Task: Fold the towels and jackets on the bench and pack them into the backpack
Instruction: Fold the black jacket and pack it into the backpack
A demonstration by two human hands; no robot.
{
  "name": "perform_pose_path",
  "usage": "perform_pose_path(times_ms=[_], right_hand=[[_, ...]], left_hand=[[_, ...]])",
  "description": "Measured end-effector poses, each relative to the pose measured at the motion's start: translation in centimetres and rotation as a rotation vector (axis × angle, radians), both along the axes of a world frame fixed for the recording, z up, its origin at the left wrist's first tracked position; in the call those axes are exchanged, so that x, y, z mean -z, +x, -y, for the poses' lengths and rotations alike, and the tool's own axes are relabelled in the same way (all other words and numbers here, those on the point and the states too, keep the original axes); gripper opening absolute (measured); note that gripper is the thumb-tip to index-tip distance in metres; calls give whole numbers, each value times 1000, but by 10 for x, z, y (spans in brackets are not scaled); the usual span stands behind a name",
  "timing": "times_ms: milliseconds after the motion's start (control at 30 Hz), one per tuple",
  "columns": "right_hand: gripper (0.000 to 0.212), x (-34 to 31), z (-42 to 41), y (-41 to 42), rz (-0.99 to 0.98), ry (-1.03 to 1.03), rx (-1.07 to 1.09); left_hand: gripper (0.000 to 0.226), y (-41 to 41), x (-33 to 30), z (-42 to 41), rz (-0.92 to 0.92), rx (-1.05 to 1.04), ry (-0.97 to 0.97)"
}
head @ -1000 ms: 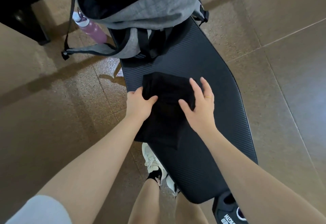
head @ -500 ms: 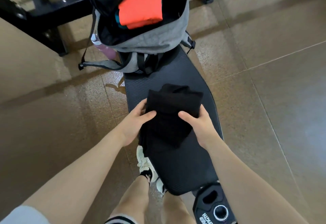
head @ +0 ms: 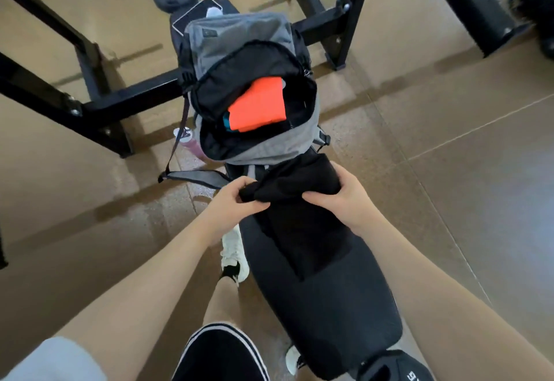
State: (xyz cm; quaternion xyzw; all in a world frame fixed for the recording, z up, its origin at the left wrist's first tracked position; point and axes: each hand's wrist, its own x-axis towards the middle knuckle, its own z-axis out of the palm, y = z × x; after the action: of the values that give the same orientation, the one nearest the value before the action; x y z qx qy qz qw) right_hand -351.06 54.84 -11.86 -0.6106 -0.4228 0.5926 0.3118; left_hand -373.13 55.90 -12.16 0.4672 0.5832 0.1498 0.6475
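Both hands grip a folded black towel [head: 295, 182], held up just in front of the backpack [head: 239, 41]: the left hand [head: 236, 200] bunches its near corner, and the right hand [head: 341, 197] curls round the other edge. The grey backpack stands open on the black bench [head: 335, 305], an orange folded item [head: 257, 104] inside. The floor is tan tile, with a black rack frame [head: 99, 101] behind. Half a second ago the towel sat lower, closer to the bench.
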Motion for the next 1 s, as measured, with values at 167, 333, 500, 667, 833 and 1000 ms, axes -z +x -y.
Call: perform_pose_path(times_ms=[167,333,500,667,833,1000], right_hand=[[39,25,-93,-28,-19,-34,116],[36,58,-185,-46,-101,-103,206],[34,95,-235,-56,-56,-137,180],[35,117,-238,-46,79,-137,162],[57,126,-224,-48,350,-37,271],[56,128,-215,-52,266,35,185]], left_hand=[[24,-25,31,-113,-71,114,120],[33,-44,60,-212,-210,215,320],[37,-52,86,-281,-332,284,529],[40,-35,114,-299,-607,618,600],[61,-17,111,-307,-767,608,595],[31,-3,104,-314,-842,703,727]])
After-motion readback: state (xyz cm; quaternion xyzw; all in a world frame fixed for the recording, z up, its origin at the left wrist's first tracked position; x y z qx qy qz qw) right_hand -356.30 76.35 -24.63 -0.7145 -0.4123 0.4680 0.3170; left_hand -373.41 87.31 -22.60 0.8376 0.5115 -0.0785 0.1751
